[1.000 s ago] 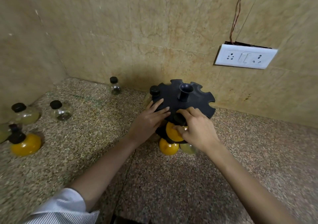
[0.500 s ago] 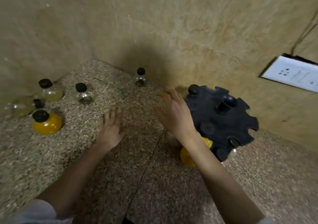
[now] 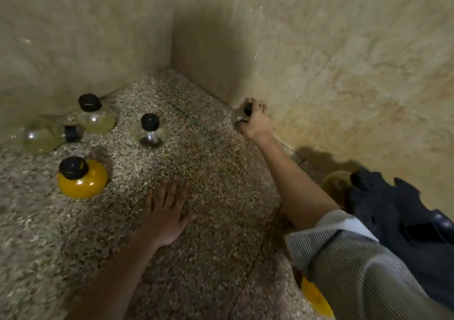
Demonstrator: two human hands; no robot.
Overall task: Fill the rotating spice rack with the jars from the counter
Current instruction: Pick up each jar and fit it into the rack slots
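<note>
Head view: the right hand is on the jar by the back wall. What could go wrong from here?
1. The right hand covers the small jar close against the wall, with little finger room; the grip could slip.
2. Carrying it back, the sleeve hangs over the black rack and may bump it.
3. One pale jar lies on its side on the counter and may roll.

Your left hand (image 3: 167, 217): bare, no ring, no watch, no glove visible. Your left forearm bare all way to bottom edge of view; no sleeve showing on it. Your right hand (image 3: 256, 120): bare too, wrist unadorned. Your right forearm bare up to about elbow. Your right sleeve (image 3: 356, 268): pale fabric, fine dark pinstripes, rolled or folded back. Turned-back cuff (image 3: 341, 221) shows plain white inner face. Fabric blurred toward lower right corner.
</note>
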